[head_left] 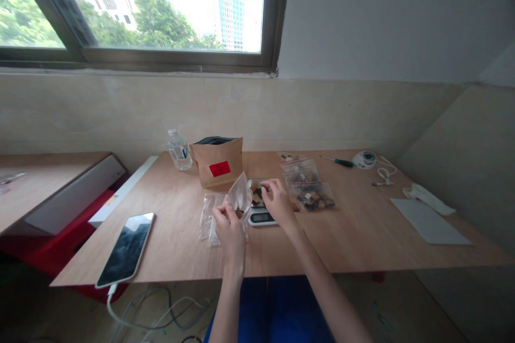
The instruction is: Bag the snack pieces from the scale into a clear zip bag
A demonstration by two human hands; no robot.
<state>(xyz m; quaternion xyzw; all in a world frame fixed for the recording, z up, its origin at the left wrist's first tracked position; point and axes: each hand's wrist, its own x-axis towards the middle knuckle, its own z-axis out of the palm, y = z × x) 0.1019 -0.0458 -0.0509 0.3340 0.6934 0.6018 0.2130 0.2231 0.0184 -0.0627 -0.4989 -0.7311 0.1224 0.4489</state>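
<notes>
My left hand (229, 220) pinches the edge of a clear zip bag (240, 193), which stands open and tilted with some dark brown pieces in its bottom. Just right of it, a small white kitchen scale (261, 218) carries brown and black dried pieces (256, 193) that look like mushroom slices. Over these pieces, my right hand (277, 201) has its thumb and fingers pressed together; whether a piece is between them is too small to make out. Several flat clear bags (209, 225) lie under and beside my left hand. Filled zip bags (316, 196) of similar pieces lie right of the scale.
Behind the left hand stands an open brown paper pouch (217, 163) beside a water bottle (179, 150). A phone (126, 249) on a cable lies front left. At the right are a screwdriver (344, 163), a white camera (365, 159) and a white sheet (430, 222).
</notes>
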